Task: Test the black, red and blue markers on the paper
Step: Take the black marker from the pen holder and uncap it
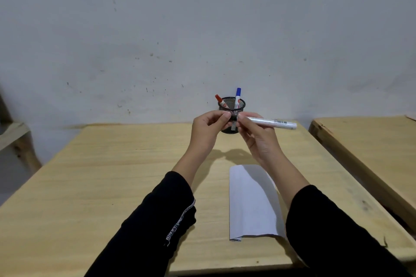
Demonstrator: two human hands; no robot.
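Note:
I hold the black marker (273, 122) level above the table, its white barrel pointing right. My right hand (254, 135) grips the barrel near the cap end. My left hand (208, 129) pinches the black cap (234, 117), which still meets the barrel. Behind my hands stands a black mesh pen cup (233, 105) with the red marker (221, 101) leaning left and the blue marker (237, 99) upright in it. A white sheet of paper (249, 202) lies on the table below my right forearm, its near edge curled.
The wooden table (112, 175) runs to a grey wall behind the cup. A second wooden table (371, 141) stands to the right across a narrow gap. A wooden frame (18, 139) shows at the far left.

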